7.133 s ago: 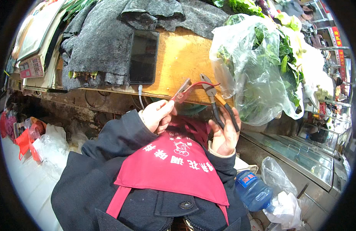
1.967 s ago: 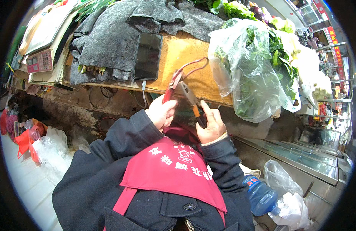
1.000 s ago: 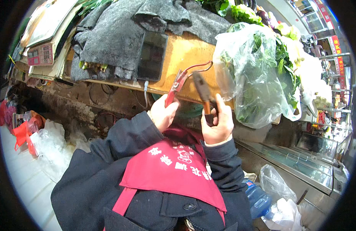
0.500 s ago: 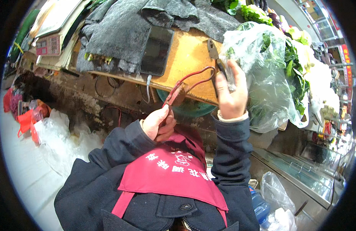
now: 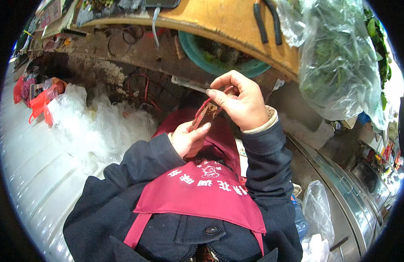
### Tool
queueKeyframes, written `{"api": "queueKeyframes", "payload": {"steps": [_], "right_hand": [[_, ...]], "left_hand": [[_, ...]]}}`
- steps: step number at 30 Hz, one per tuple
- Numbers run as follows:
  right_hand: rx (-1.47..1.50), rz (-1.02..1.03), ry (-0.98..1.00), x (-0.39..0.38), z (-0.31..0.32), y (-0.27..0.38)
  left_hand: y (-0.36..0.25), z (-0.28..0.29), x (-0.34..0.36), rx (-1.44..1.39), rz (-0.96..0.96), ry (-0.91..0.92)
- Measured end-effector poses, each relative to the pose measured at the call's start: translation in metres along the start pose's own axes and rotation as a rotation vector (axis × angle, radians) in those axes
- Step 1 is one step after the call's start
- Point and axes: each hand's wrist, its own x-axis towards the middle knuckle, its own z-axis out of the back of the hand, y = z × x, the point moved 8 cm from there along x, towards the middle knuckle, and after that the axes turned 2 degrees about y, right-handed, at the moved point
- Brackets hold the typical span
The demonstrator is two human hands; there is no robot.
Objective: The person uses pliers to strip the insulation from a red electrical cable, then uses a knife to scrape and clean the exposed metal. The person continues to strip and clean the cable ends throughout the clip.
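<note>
Close in front of my apron, both hands are on one small tool with a red looped handle and a flat, brownish metal part (image 5: 207,115). My left hand (image 5: 189,139) is closed round its lower end, thumb on top. The fingers of my right hand (image 5: 244,101) pinch its upper end, partly hiding it. Its exact kind is hard to make out. Beyond my right hand, a pair of pliers (image 5: 261,22) lies on the wooden table (image 5: 215,16), its black handles toward me and its head cut off by the frame.
A green basin (image 5: 194,51) sits below the table edge. Leafy greens in a clear plastic bag (image 5: 337,65) stand at the right. A dark phone (image 5: 162,2) lies at the table's back. Crumpled clear plastic (image 5: 95,131) covers the floor at left, near red bags (image 5: 41,105).
My right hand has left the place beside the pliers and come to the red-handled tool. The tool has been drawn closer to me. The view has tilted down, so the table sits higher.
</note>
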Motion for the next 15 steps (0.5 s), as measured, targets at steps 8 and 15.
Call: {"api": "queueKeyframes", "payload": {"steps": [8, 15], "right_hand": [[0.061, 0.093, -0.212, -0.074, -0.041, -0.042], [-0.103, -0.280, 0.364, -0.059, -0.066, -0.066]], "left_hand": [[0.061, 0.037, -0.020, -0.063, 0.017, 0.016], [0.081, 0.070, -0.036, -0.203, -0.064, 0.327]]}}
